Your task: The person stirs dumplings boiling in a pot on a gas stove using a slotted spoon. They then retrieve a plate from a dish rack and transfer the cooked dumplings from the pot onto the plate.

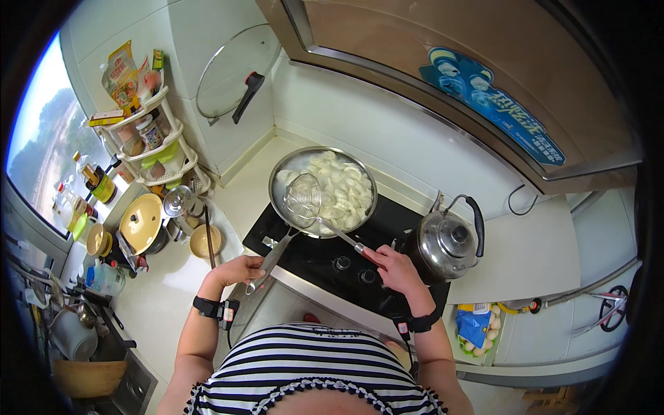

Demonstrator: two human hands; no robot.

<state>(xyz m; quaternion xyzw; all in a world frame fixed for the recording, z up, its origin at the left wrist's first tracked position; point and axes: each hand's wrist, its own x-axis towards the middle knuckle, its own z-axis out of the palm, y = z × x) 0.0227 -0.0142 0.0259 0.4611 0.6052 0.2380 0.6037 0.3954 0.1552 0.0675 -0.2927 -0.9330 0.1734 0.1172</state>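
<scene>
A wide steel pan [274, 196] stands on the burner at the left of the black gas hob [316, 264]. Many pale dumplings [345, 187] fill it, crowded to the right in cloudy liquid. My left hand [243, 271] grips the pan's long metal handle [280, 252] near its looped end. In my right hand [392, 268] is the red grip of a wire-mesh skimmer [303, 196]. The skimmer's basket is over the left part of the pan, touching or close to the dumplings; how deep it sits I cannot tell.
A steel kettle [446, 241] stands at the hob's right. Left are a bowl [205, 240] with chopsticks [208, 233] across it, a yellow-lidded pot [141, 223] and a tiered rack [150, 135]. A glass lid [233, 67] hangs on the wall, below a brown range hood [363, 31].
</scene>
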